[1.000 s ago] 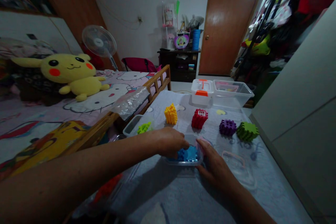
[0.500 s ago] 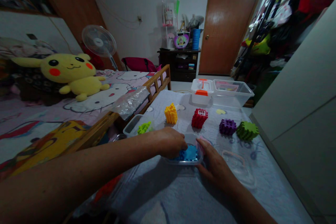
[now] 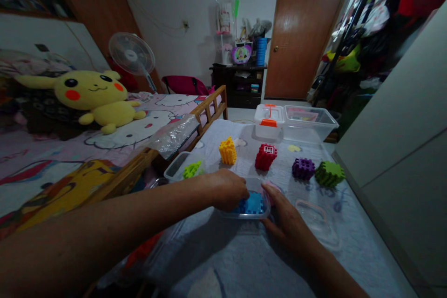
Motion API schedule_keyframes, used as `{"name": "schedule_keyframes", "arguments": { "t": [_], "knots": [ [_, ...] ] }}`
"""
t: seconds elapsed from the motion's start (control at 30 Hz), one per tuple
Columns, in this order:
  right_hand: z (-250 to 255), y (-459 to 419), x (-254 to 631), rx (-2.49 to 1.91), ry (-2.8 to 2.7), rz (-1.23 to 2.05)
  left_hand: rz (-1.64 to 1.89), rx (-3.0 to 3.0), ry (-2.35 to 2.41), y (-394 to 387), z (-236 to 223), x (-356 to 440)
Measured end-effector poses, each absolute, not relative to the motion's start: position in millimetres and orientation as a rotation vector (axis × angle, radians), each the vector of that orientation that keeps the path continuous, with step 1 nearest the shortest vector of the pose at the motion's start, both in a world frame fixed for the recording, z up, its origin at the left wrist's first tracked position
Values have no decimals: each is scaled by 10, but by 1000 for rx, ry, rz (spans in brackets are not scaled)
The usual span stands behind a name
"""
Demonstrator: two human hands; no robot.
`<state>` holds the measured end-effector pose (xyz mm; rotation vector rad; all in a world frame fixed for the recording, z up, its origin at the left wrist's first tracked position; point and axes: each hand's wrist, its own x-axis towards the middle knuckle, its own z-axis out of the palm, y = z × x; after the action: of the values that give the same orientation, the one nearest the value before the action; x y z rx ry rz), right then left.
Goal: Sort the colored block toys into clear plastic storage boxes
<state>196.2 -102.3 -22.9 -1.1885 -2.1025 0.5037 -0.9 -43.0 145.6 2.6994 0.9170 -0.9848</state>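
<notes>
Overlapping blue pieces (image 3: 254, 203), left fingers (image 3: 241, 192), grip unclear

Your left arm (image 3: 104, 212) comes in bare from the lower left corner and stretches well across the view, its wrist nearly in line with the forearm, and your left hand (image 3: 227, 190) is turned back upward, knuckles bent and fingers (image 3: 246, 193) curled downward, their grip partly hidden beneath it. Your right forearm (image 3: 328, 263), also bare, slants up from the lower right, and your right hand (image 3: 287, 216) leans inward with its fingers extended forward and its thumb spread apart from them, nearer you; your two hands lie near each other without touching
</notes>
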Motion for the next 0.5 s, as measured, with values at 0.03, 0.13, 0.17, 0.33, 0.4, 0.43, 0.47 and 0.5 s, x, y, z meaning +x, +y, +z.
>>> {"name": "schedule_keyframes", "arguments": {
  "t": [0.03, 0.13, 0.17, 0.33, 0.4, 0.43, 0.47, 0.5],
  "knots": [
    [-226, -1023, 1961, -1192, -2101, 506, -989, 2693, 919, -431, 1460, -5],
    [-212, -1026, 1959, -1199, -2104, 505, -996, 2688, 904, -422, 1451, -7],
    [-209, -1027, 1959, -1199, -2105, 504, -996, 2693, 896, -418, 1445, -10],
    [-201, -1029, 1953, -1197, -2100, 499, -999, 2707, 887, -415, 1432, -9],
    [-197, -1026, 1950, -1199, -2105, 504, -1000, 2701, 896, -419, 1435, -4],
    [-193, -1025, 1949, -1200, -2107, 505, -996, 2697, 900, -421, 1436, -2],
    [-189, -1024, 1949, -1199, -2108, 505, -990, 2694, 904, -423, 1438, -1],
    [-186, -1024, 1948, -1199, -2110, 503, -984, 2692, 903, -424, 1440, -2]
  ]
}}
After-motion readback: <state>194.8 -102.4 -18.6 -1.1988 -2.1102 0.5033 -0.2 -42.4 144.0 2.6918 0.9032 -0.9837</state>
